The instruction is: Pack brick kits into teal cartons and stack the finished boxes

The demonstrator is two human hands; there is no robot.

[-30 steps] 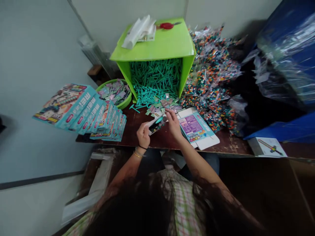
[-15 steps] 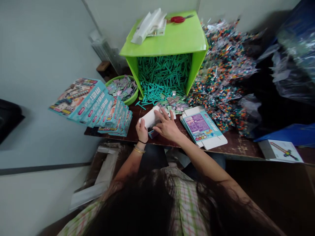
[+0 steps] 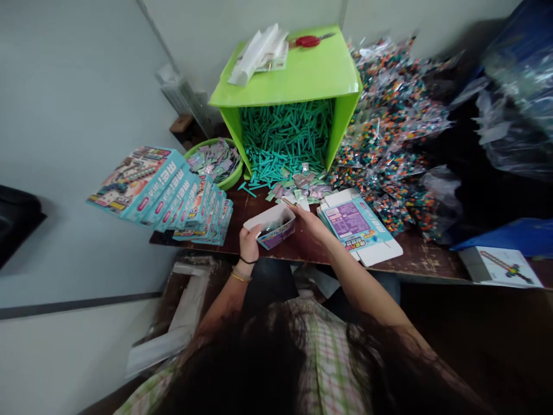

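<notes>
Gripping small box point(image 3: 271, 226) | left hand point(image 3: 250, 242) closed | right hand point(image 3: 309, 222) apparently touching

One crate point(image 3: 298, 72), one bowl point(image 3: 231, 180), one scissors point(image 3: 307, 41), one open box point(image 3: 273, 222).

I see soft, even light from above; the green crate point(image 3: 298, 75) beyond the fingers point(image 3: 300, 212) of the right hand point(image 3: 310, 225) is brightest. Bags point(image 3: 389, 115) right of them glint. Nearer me than the fingers, everything sinks dark and blurred. Frame edges bend and smear, straight wall lines curving.
</notes>
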